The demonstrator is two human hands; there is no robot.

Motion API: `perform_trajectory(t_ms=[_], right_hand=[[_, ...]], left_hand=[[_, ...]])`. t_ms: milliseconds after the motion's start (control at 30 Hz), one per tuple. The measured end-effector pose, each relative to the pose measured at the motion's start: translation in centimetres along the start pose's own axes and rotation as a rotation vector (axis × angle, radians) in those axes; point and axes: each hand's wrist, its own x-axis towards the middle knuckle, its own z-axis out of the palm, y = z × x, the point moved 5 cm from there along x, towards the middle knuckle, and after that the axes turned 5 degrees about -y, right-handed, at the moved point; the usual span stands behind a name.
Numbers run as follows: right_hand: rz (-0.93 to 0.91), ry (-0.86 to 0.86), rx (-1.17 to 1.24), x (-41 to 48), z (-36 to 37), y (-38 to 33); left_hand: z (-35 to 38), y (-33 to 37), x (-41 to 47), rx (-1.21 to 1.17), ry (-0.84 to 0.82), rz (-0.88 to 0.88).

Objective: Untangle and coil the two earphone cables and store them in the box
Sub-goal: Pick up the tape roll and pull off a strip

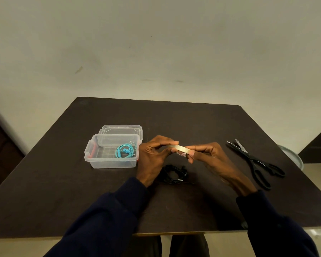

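Left hand [152, 154], right hand [211, 156] grip tape [182, 148] | black earphones [174, 173] coiled | teal earphones [125, 150] boxed

Dim, warm, even light; no hard shadows. The tape roll [180, 148] between the left hand [152, 156] and the right hand [209, 156] catches a pale sheen. Below them the black cable [174, 175] nearly merges with the dark desk [193, 123]. Wide-angle distortion bows the desk's edges; detail is slightly soft.

Left hand [152, 158], right hand [212, 157] close, fingers [166, 140] curled.
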Motion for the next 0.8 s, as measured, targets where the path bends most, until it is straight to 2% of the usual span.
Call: perform_trajectory(t_ms=[267,333,433,533,800], right_hand=[[-0.040,0.014,0.068,-0.7,-0.5,-0.1],[-0.042,0.055,0.057,-0.7,-0.5,-0.1],[-0.052,0.120,0.031,-1.0,-0.3,-0.3],[-0.066,0.124,-0.035,-1.1,0.4,-0.6],[-0.056,0.132,-0.019,-0.6,-0.4,-0.3]], left_hand=[[0.2,-0.4,0.1,-0.248,-0.003,-0.113],[0.3,-0.1,0.2,-0.203,-0.025,-0.089],[0.7,0.5,0.1,0.004,-0.096,0.017],[1.1,0.6,-0.4,0.108,-0.143,0.046],[0.3,-0.1,0.0,-0.040,-0.040,-0.037]])
